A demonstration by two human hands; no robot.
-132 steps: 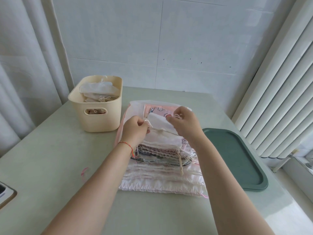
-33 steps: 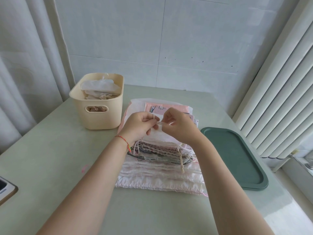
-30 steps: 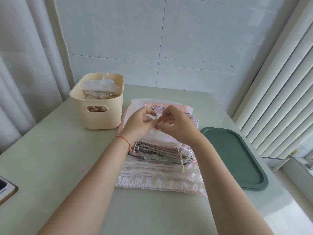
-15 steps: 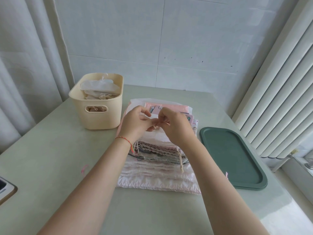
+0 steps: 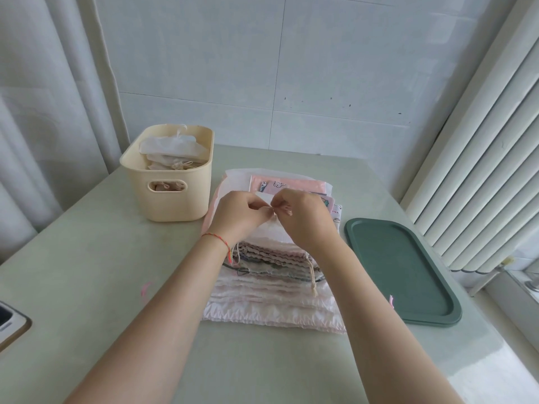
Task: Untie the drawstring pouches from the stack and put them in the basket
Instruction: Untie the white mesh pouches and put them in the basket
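Pinching drawstring [image 5: 271,209] w/ left hand [image 5: 236,217] & right hand [image 5: 303,218], basket [image 5: 172,199] just left of stack [image 5: 271,293]

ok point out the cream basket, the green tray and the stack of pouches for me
cream basket [image 5: 172,209]: head view, on its front wall below the handle cutout.
green tray [image 5: 402,272]: head view, on its flat bare floor.
stack of pouches [image 5: 271,309]: head view, on the pink bottom pouch's near edge.

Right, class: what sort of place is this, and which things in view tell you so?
Probably a room in a home, not a workshop: a white tiled wall, pale curtains at the side, and a pale green tabletop holding a cream plastic basket and a stack of fabric drawstring pouches.
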